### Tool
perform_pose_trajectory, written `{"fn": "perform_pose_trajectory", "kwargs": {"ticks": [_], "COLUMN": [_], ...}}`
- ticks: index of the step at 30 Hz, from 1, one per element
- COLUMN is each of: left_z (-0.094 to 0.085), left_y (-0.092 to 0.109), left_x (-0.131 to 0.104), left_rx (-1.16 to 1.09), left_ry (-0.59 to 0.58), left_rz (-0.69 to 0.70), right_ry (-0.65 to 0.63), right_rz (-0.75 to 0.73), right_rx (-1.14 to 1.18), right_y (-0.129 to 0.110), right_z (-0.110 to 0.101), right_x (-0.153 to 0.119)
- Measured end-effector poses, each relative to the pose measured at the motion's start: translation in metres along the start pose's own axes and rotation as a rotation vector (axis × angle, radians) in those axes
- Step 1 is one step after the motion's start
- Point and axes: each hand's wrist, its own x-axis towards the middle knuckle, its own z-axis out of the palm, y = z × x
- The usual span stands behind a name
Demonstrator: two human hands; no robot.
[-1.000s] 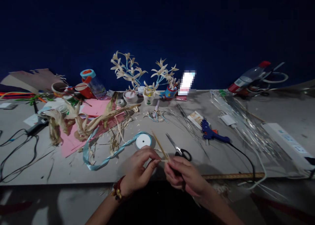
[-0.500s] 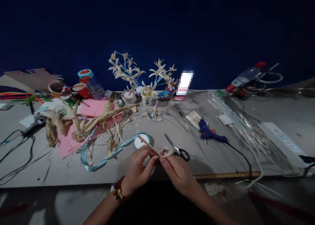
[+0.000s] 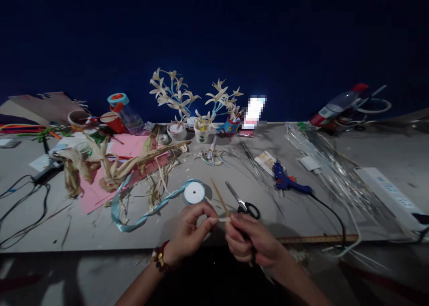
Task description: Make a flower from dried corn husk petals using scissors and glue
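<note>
Over the counter, our left hand pinches a pale husk-like strip between its fingers and our right hand grips a slender tan stick; both should be light, the strip soft and tearable, best held close beside the stiffer stick.

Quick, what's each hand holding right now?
Left hand: closed, pinching a pale strip.
Right hand: closed, holding a thin stick.
</note>
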Motion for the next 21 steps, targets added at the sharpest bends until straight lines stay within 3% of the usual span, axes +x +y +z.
{"fn": "perform_pose_trajectory", "kwargs": {"ticks": [5, 8, 11, 14, 21], "left_z": [-0.001, 0.001, 0.002, 0.003, -0.003], "left_y": [-0.003, 0.001, 0.003, 0.004, 0.008], "left_x": [0.000, 0.002, 0.002, 0.002, 0.002], "left_rx": [0.048, 0.181, 0.293, 0.300, 0.157], "left_ry": [0.107, 0.137, 0.155, 0.144, 0.035], "left_rz": [-0.023, 0.070, 0.157, 0.206, 0.191], "right_ry": [0.412, 0.450, 0.506, 0.462, 0.184], "right_rz": [-0.330, -0.411, -0.423, -0.368, -0.090], "right_rx": [-0.813, -1.162, -1.261, -1.116, -0.208], "right_y": [-0.002, 0.002, 0.005, 0.005, 0.001], "right_z": [0.008, 0.014, 0.015, 0.013, 0.009], "right_x": [-0.004, 0.001, 0.006, 0.009, 0.004]}}
